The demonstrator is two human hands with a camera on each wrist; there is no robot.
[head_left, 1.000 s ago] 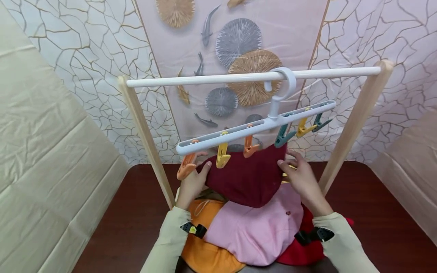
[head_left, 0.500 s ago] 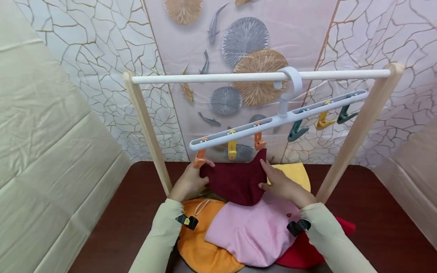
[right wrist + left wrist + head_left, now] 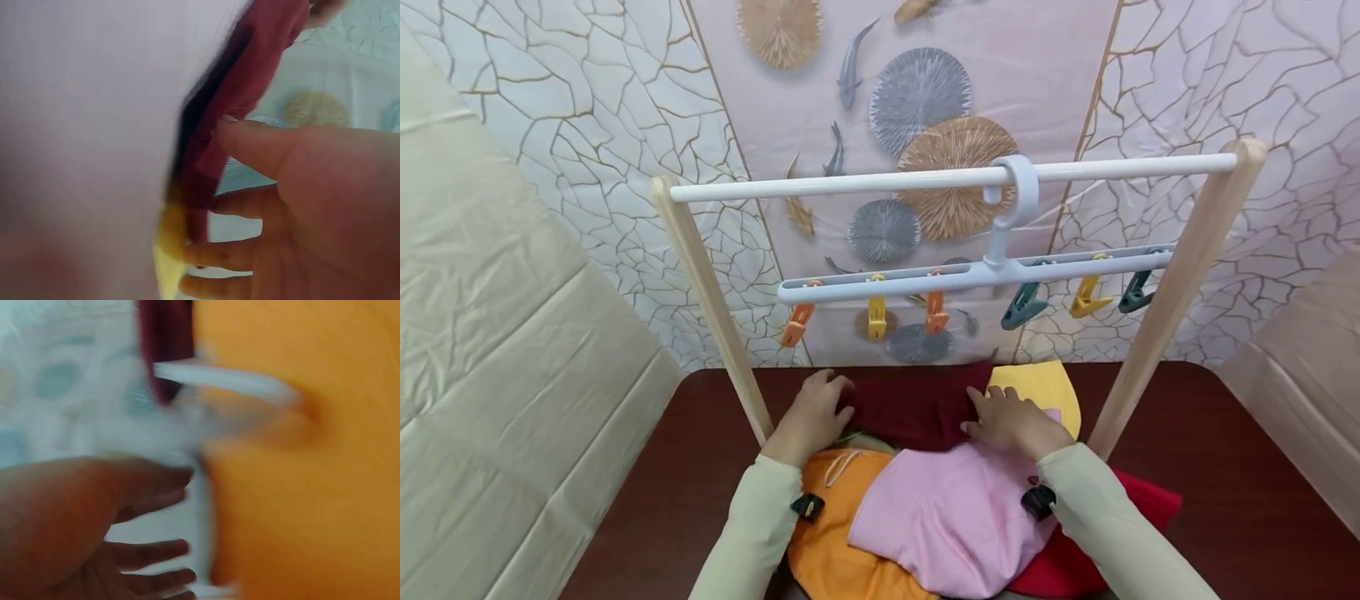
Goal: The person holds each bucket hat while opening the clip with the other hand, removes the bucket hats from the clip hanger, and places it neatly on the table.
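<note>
A maroon cloth piece (image 3: 910, 404) lies on the pile at the back of the table, between my two hands in the head view. My left hand (image 3: 812, 414) is at its left end, fingers loosely bent and apart, gripping nothing. Over its right end rests my right hand (image 3: 1011, 421), fingers spread; in the right wrist view the thumb (image 3: 250, 140) appears to touch the maroon cloth (image 3: 250, 81). A pale blue hanger (image 3: 895, 286) hangs above from the white bar, with several clothespins, including an orange one (image 3: 797, 323) and a green one (image 3: 1022, 307). The left wrist view is blurred.
Nearer me lie an orange cloth piece (image 3: 831, 542) with a white cord, a pink one (image 3: 947, 517) with a stitched brim, and a red one (image 3: 1150, 497). Yellow cloth (image 3: 1041, 387) is behind my right hand. Wooden posts (image 3: 1180, 292) hold the white bar (image 3: 850, 183).
Both hands have lowered the maroon cloth from just under the clothespins onto the pile and loosened their grip. The hanger has swung and now hangs nearly level.
</note>
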